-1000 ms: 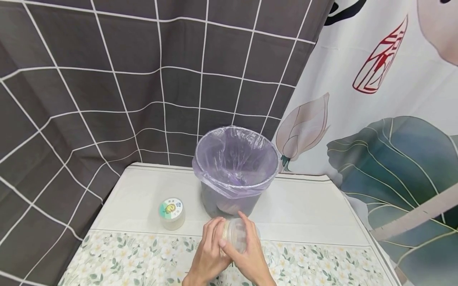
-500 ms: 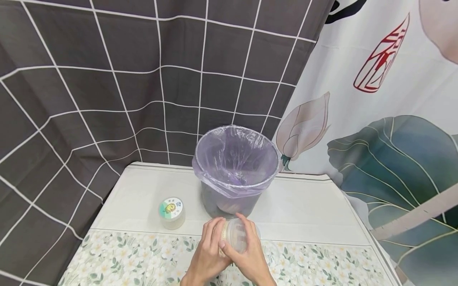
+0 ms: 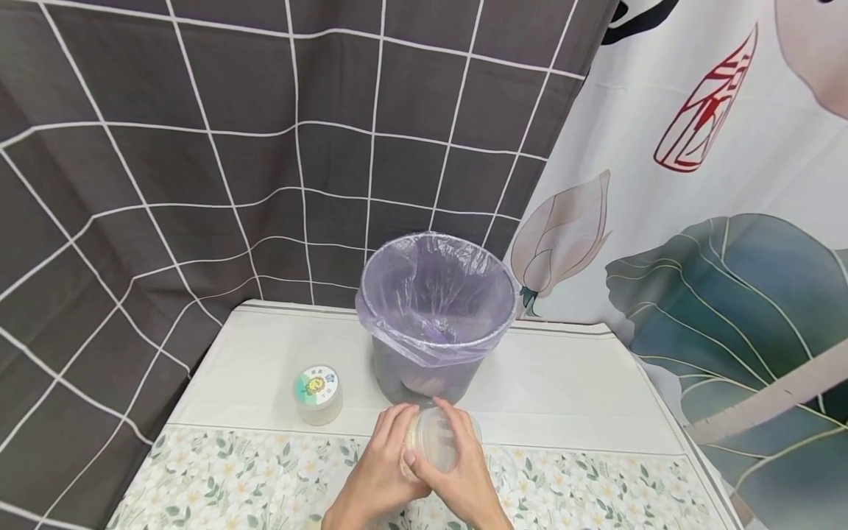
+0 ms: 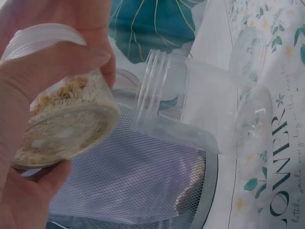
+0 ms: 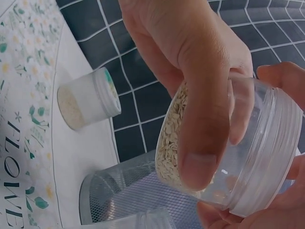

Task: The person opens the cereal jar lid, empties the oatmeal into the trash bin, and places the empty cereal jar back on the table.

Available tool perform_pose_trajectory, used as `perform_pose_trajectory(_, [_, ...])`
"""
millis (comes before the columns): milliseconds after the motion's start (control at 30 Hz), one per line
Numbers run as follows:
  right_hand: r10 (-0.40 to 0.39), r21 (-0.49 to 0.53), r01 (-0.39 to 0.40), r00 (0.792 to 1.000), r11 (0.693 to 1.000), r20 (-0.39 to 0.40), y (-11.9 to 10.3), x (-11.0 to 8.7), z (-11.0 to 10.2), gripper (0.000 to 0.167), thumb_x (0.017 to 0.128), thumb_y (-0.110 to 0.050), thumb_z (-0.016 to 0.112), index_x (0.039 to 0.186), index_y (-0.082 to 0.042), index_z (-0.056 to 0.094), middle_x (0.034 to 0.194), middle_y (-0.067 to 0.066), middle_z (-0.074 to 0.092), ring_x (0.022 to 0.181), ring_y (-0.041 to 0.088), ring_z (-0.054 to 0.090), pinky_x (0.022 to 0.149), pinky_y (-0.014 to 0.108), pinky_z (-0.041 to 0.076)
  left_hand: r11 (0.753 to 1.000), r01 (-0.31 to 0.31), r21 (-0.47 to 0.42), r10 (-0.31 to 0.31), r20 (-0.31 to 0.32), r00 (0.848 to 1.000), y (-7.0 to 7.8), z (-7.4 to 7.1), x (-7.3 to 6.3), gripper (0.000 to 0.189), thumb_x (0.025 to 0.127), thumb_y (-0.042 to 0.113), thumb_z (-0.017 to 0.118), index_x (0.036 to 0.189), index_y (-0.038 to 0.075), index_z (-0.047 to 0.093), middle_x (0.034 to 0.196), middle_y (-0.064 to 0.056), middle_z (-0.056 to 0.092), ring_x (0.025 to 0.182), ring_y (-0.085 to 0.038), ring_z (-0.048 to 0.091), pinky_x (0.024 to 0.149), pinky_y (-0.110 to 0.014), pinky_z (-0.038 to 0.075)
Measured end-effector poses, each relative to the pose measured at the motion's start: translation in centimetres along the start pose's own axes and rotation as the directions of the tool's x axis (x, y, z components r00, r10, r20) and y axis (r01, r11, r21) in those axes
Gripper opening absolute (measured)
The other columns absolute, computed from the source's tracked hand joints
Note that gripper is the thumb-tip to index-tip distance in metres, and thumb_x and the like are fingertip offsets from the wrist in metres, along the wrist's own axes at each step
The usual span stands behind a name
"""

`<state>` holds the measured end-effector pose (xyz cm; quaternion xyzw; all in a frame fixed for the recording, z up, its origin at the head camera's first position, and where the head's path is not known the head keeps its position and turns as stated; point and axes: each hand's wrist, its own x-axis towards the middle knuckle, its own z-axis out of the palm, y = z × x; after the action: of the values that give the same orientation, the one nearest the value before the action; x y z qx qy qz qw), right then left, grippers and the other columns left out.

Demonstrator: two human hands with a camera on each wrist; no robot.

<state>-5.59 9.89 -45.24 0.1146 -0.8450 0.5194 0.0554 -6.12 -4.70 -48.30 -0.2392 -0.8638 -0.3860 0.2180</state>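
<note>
Both hands hold one clear plastic jar (image 3: 439, 442), tilted, with pale oat-like flakes (image 5: 170, 148) in its lower part. My left hand (image 3: 380, 467) grips it from the left, its fingers up near the ridged rim (image 5: 267, 157). My right hand (image 3: 467, 471) holds the jar's body from the right, its thumb (image 5: 205, 129) pressed along the side. Beyond the held jar, the left wrist view has a second clear jar (image 4: 205, 105) standing on the table; I see no contents in it. A clear round lid (image 4: 249, 52) lies beside that jar.
A mesh waste bin (image 3: 424, 375) lined with a purple bag (image 3: 437, 353) stands just ahead of the hands. Left of it is a jar with a white and green labelled top (image 3: 318, 397). The floral tablecloth (image 3: 252, 478) spans the front; a dark checked curtain (image 3: 252, 169) hangs behind.
My left hand and wrist have swung slightly left and down, and the held jar has turned a little with them. My right hand keeps nearly the same place.
</note>
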Motion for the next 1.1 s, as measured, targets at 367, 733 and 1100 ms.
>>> perform_pose_trajectory(367, [-0.020, 0.000, 0.020, 0.998, 1.000, 0.063, -0.1, -0.1, -0.3, 0.074, 0.071, -0.038, 0.075, 0.135, -0.032, 0.039, 0.127, -0.005, 0.044, 0.112, 0.022, 0.044, 0.080, 0.053, 0.047, 0.991, -0.029, -0.129, 0.044, 0.115, 0.992, -0.7, -0.7, 0.2, 0.093, 0.054, 0.035, 0.085, 0.130, 0.005, 0.040, 0.125, 0.001, 0.044, 0.109, -0.018, 0.049, 0.087, -0.037, 0.051])
perform_pose_trajectory(733, [-0.173, -0.099, 0.187, 0.975, 0.977, 0.140, -0.2, -0.1, -1.1, 0.074, 0.072, -0.045, 0.072, 0.136, -0.033, 0.037, 0.131, -0.013, 0.038, 0.119, 0.012, 0.038, 0.086, 0.043, 0.047, 0.968, 0.021, -0.248, 0.041, 0.241, 0.970, -1.3, -1.8, 0.7, 0.092, 0.054, 0.038, 0.084, 0.131, 0.015, 0.039, 0.120, 0.006, 0.048, 0.103, -0.011, 0.053, 0.088, -0.029, 0.050])
perform_pose_trajectory(1100, [-0.174, -0.076, 0.191, 0.967, 0.979, 0.186, -0.4, 0.1, -1.5, 0.075, 0.071, -0.046, 0.073, 0.136, -0.035, 0.037, 0.133, -0.015, 0.037, 0.122, 0.012, 0.036, 0.088, 0.045, 0.045, 0.945, 0.060, -0.320, 0.027, 0.261, 0.965, -1.6, -1.8, 0.5, 0.093, 0.054, 0.036, 0.086, 0.132, 0.016, 0.038, 0.119, 0.000, 0.051, 0.102, -0.014, 0.055, 0.089, -0.031, 0.050])
